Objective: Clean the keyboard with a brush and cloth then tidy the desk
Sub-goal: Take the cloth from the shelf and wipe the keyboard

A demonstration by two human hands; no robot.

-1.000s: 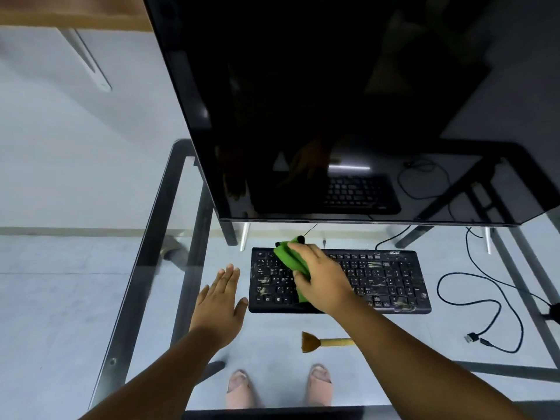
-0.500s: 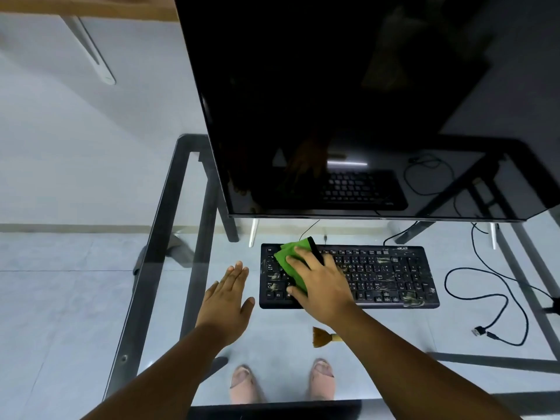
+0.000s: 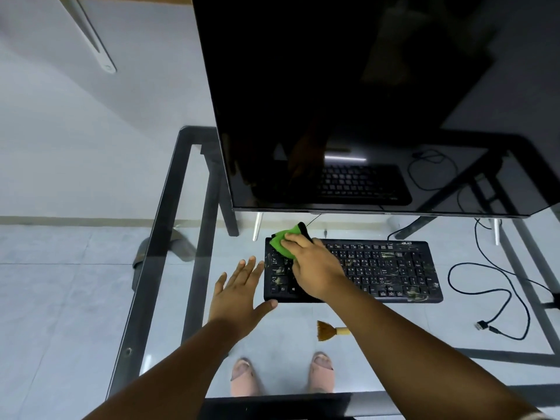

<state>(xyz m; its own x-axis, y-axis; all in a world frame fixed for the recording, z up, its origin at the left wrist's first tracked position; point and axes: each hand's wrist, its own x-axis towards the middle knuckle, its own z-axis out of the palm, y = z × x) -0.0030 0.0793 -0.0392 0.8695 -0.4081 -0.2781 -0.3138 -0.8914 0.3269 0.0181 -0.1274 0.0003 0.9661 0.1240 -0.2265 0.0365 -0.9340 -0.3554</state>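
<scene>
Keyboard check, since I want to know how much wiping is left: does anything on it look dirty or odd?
Yes. The black keyboard carries pale smudges, mostly along its right and lower keys. The right hand presses a green cloth on the top-left corner, so that grime is not yet wiped.

The black keyboard [image 3: 378, 269] bears a small pale brand mark at its far right corner, seemingly "acer" seen upside down. Its key legends are too small to read.
</scene>
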